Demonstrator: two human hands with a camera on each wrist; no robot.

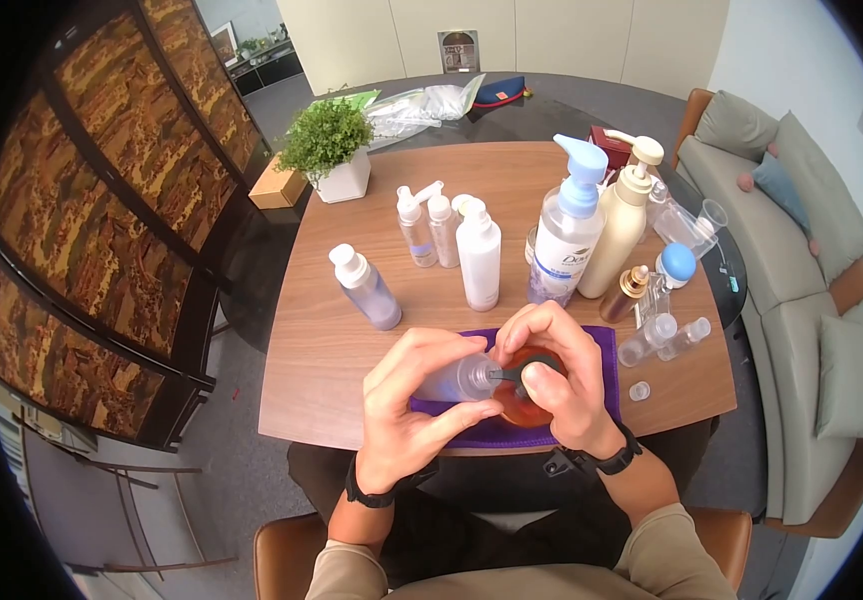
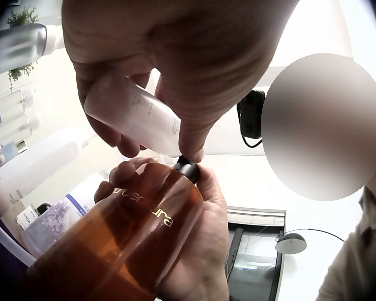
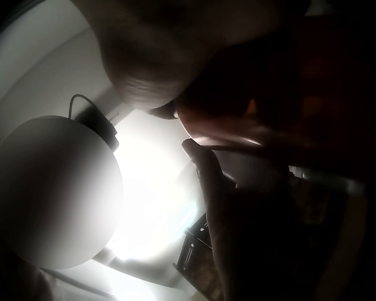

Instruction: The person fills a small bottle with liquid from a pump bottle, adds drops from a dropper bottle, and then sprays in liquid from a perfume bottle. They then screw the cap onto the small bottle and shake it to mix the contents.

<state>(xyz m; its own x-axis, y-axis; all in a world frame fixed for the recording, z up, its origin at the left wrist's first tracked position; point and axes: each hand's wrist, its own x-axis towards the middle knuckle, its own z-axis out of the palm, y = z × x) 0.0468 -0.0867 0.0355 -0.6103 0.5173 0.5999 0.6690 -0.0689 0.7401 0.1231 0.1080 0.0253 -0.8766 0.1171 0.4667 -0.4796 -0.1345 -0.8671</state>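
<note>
Hands meet over the purple cloth (image 1: 607,345) at the table's near edge. Left hand (image 1: 407,400) curls its fingers round a small clear bottle (image 1: 462,378), held on its side above the cloth. Right hand (image 1: 557,375) grips the amber bottle (image 1: 522,405), its black pump nozzle (image 1: 512,375) touching the small bottle's mouth. Behind the cloth stand a white bottle (image 1: 479,255) and a blue-pump bottle (image 1: 564,235).

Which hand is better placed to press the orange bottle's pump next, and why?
Probably the right hand: it grips the orange bottle with a finger on its black pump head. The left hand is occupied holding the small clear bottle at the nozzle.
</note>
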